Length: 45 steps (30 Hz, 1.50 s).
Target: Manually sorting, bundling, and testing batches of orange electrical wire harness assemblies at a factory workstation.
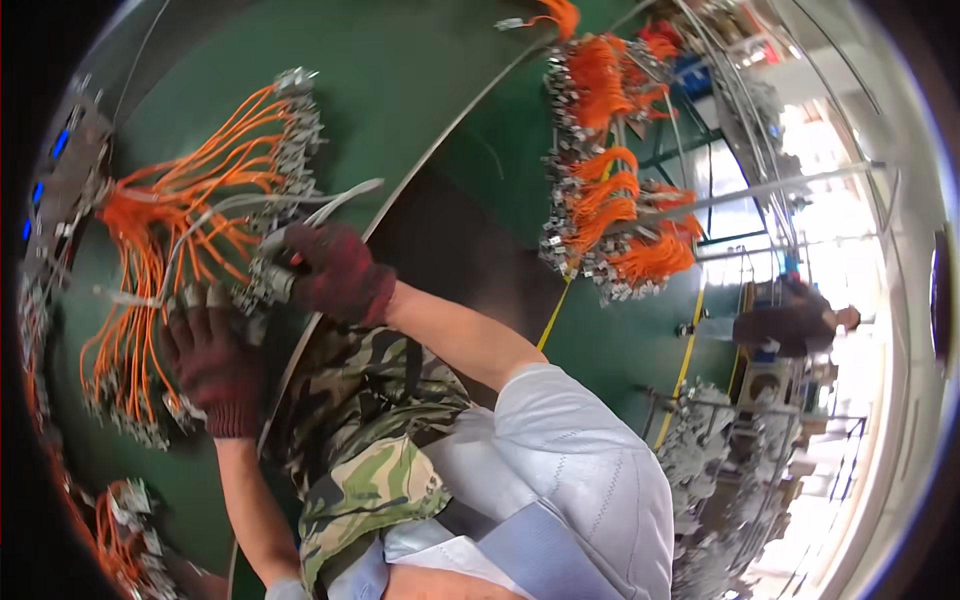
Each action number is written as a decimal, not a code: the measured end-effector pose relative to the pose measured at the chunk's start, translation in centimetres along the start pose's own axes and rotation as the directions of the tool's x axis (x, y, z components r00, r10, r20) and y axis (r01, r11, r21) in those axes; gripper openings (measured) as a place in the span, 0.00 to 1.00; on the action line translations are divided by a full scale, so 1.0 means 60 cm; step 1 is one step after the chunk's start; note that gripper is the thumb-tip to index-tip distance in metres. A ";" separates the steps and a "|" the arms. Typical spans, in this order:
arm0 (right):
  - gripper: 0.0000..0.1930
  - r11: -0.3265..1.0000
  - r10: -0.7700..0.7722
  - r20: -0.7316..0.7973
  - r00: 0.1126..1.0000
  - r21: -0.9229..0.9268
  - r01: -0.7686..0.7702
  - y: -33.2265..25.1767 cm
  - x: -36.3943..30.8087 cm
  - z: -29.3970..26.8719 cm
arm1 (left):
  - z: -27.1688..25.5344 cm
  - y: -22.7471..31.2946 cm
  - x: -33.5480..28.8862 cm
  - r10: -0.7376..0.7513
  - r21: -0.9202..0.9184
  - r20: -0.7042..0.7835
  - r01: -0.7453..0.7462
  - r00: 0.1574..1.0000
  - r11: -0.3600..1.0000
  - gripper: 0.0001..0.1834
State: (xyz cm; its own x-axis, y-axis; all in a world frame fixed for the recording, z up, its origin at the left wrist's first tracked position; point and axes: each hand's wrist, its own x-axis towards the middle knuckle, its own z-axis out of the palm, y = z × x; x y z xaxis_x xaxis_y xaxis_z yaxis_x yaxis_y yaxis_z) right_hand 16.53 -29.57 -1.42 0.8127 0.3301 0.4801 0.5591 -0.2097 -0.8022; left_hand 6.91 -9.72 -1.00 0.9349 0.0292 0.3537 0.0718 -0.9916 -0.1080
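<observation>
Orange cables [150, 207]: one bundle, strands beyond my count, on one green table [220, 60].
Left hand [212, 355]: loosely open over cables.
Right hand [338, 272]: curled beside metal plugs [258, 292]; grip, I can't tell.

- Curling the right hand [342, 272], gloved in dark red, around metal connectors [264, 288].
- Resting the left hand [212, 360], likewise gloved, beside orange cables [150, 208], with fingers [217, 312] extended.
- On the green table [410, 70]: cables fanned out, a pale strap [350, 194] lying across.
- Past the table edge: bunches [600, 85] of similar cables, hanging.
- Worn: grey shirt [590, 450], camouflage cloth [375, 490].
- In the background: a person [785, 330], yellow lines [554, 318] on the floor [600, 345].
</observation>
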 end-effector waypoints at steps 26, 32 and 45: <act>0.16 0.949 0.255 0.114 0.960 0.163 -0.271 -0.006 -0.017 0.051 | 0.003 -0.022 -0.026 -0.035 -0.240 -0.055 0.020 0.998 0.970 0.30; 0.16 0.976 0.195 0.121 0.973 0.071 -0.204 -0.009 -0.023 0.056 | -0.001 -0.022 -0.031 -0.027 -0.231 -0.040 0.017 0.999 0.973 0.31; 0.21 0.990 0.108 0.104 0.989 0.077 -0.116 -0.049 -0.058 0.076 | -0.072 -0.288 -0.036 -0.437 -0.317 -0.306 0.342 0.846 0.885 0.31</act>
State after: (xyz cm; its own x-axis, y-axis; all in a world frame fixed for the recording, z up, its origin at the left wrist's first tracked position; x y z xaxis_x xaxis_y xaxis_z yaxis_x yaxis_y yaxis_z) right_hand 11.30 -25.93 -2.36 0.8469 0.3993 0.3512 0.4464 -0.1749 -0.8775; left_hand 2.17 6.79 4.15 0.6533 0.4189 0.6306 0.2727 -0.9073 0.3201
